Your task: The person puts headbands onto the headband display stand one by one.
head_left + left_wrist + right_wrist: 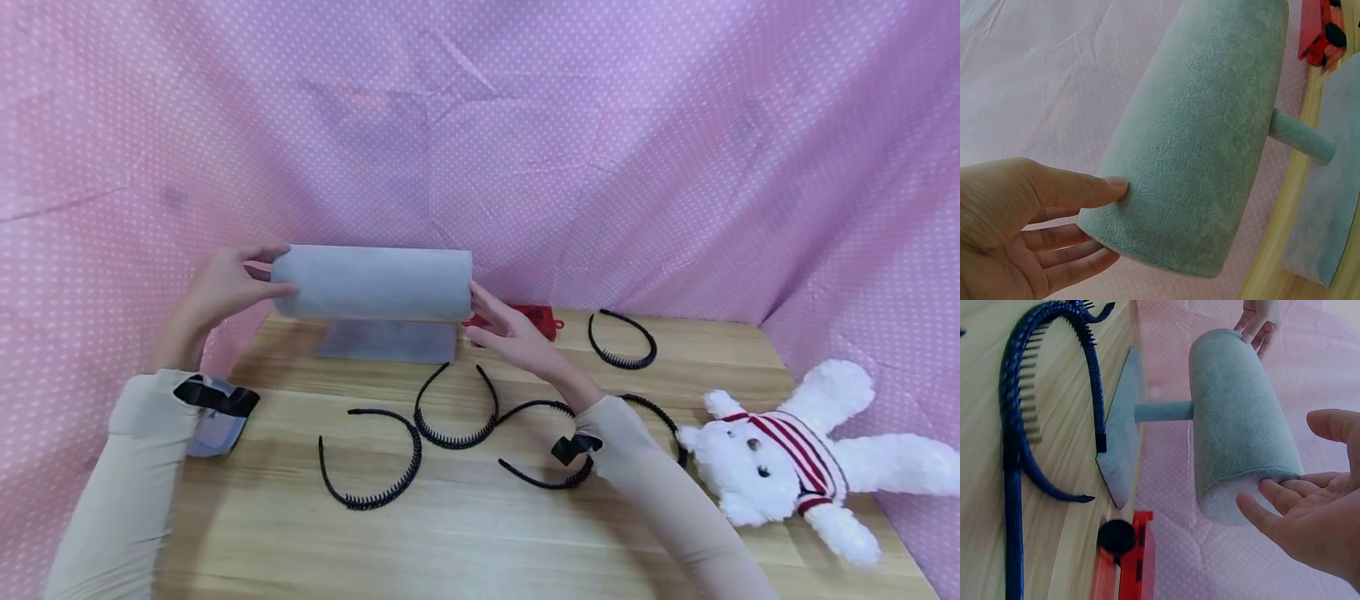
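A grey plush-covered headband stand [375, 283] stands at the back of the table, its thick horizontal roll carried by a short post [1163, 412] above a flat base [390, 342]. My left hand [217, 283] holds the roll's left end, thumb on the near surface and fingers behind the rim. At the opposite end, my right hand [517, 333] touches the round face with extended fingers; its thumb stands apart from the roll in the right wrist view. Black toothed headbands lie in front, among them one at the left [375, 502] and one in the middle [457, 442].
More headbands lie beneath the right forearm [536, 404] and at the back right [630, 364]. A red object [536, 321] sits behind the right hand. A white plush toy [757, 467] in a striped top lies at right. Under the left wrist is a bluish packet [217, 425]. Pink dotted cloth [480, 150] hangs behind.
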Demonstrator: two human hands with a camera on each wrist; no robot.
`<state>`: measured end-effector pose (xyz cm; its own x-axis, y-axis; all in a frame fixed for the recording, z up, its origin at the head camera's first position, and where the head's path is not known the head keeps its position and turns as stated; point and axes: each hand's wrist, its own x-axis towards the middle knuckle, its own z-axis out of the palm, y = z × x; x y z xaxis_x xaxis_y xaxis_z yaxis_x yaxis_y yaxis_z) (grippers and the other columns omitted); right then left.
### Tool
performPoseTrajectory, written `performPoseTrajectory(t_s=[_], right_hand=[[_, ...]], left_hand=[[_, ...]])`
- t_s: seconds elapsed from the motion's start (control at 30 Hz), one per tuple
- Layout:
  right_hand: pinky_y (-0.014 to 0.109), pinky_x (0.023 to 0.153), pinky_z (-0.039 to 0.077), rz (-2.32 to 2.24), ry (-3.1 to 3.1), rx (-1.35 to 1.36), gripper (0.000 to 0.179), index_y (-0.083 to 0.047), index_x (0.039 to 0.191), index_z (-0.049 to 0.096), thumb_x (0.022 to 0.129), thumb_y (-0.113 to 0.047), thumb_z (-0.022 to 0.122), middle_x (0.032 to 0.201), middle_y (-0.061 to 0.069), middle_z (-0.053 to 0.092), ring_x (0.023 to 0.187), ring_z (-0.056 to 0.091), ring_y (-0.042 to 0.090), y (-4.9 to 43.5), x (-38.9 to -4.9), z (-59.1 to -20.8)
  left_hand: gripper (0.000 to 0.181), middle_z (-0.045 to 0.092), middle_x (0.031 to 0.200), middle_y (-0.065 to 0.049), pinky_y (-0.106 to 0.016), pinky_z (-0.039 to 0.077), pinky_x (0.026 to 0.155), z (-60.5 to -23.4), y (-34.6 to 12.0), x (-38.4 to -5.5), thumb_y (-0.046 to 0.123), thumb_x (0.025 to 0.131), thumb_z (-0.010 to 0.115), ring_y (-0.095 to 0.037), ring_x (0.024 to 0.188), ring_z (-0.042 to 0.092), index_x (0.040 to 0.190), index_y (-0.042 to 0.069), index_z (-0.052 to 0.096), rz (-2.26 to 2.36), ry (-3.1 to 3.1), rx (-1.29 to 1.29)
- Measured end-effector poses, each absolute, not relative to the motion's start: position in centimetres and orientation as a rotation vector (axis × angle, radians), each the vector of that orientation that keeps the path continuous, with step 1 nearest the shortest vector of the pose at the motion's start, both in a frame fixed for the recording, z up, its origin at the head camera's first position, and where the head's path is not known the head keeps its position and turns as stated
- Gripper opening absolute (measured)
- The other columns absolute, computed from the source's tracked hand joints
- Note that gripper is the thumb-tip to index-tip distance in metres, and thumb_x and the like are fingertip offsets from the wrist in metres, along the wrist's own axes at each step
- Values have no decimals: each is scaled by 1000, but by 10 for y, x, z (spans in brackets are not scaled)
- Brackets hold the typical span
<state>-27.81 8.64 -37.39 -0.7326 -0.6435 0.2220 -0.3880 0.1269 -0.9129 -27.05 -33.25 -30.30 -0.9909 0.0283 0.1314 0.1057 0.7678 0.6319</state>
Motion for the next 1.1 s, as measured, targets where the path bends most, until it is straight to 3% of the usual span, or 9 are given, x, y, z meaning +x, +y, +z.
performPoseTrajectory(t_s=[0.13, 0.3, 0.47, 0.57, 0.67, 0.73, 0.8, 0.93, 1.1], right_hand=[[51, 121, 32, -1677, 2178, -1017, 71, -13, 165, 15, 105, -9, 54, 170, 6, 24, 156, 25, 24, 101, -277, -374], [49, 121, 34, -1716, 2177, -967, 70, -13, 164, 17, 105, -8, 54, 169, 6, 24, 156, 25, 24, 117, -277, -375], [48, 124, 29, -1712, 2214, -925, 69, -16, 164, 19, 105, -10, 54, 169, 3, 26, 156, 26, 23, 131, -275, -374], [49, 124, 28, -1714, 2210, -901, 69, -17, 165, 18, 106, -11, 54, 169, 2, 25, 156, 26, 22, 138, -273, -373], [50, 124, 27, -1727, 2196, -878, 69, -17, 164, 19, 106, -11, 54, 170, 1, 24, 156, 25, 22, 143, -272, -374], [51, 124, 28, -1732, 2186, -874, 69, -18, 164, 19, 106, -11, 54, 170, 2, 24, 156, 25, 24, 145, -272, -375], [52, 123, 28, -1733, 2191, -874, 69, -18, 164, 20, 106, -11, 55, 169, 3, 25, 156, 26, 24, 145, -272, -377], [52, 122, 31, -1726, 2208, -877, 69, -20, 164, 20, 105, -13, 56, 169, 1, 25, 156, 27, 24, 144, -273, -378], [51, 121, 32, -1717, 2222, -877, 70, -21, 165, 18, 106, -13, 55, 170, 0, 22, 156, 25, 24, 145, -273, -375]], left_hand=[[68, 60, 136, -30, -8, 45, 68, -303, -320, -271, 28, 86, 83, -48, 115, 65, 144, 3, 56, -1050, -2821, -132], [65, 62, 133, -28, -8, 47, 68, -305, -306, -273, 27, 86, 84, -42, 112, 66, 142, 5, 59, -1107, -2789, -167], [61, 66, 130, -24, -10, 50, 71, -311, -299, -280, 26, 85, 85, -11, 95, 68, 140, 8, 62, -1199, -2744, -203], [59, 72, 121, -7, -12, 52, 74, -316, -300, -287, 26, 86, 84, 4, 88, 65, 139, 10, 64, -1301, -2716, -205], [58, 71, 108, 14, -13, 52, 79, -320, -303, -292, 26, 88, 82, 4, 92, 64, 141, 11, 62, -1423, -2708, -206], [60, 68, 102, 20, -16, 52, 83, -323, -305, -295, 28, 90, 80, 1, 95, 64, 144, 13, 59, -1486, -2719, -203], [61, 68, 108, 15, -21, 51, 89, -325, -307, -297, 31, 91, 78, -2, 99, 63, 147, 17, 56, -1531, -2739, -209], [64, 61, 139, -6, -30, 47, 99, -328, -312, -303, 33, 96, 73, -2, 111, 60, 153, 23, 47, -1549, -2804, -276], [63, 47, 156, -16, -16, 49, 93, -319, -313, -311, 26, 99, 68, -18, 134, 51, 156, 17, 43, -1446, -2885, -437]])
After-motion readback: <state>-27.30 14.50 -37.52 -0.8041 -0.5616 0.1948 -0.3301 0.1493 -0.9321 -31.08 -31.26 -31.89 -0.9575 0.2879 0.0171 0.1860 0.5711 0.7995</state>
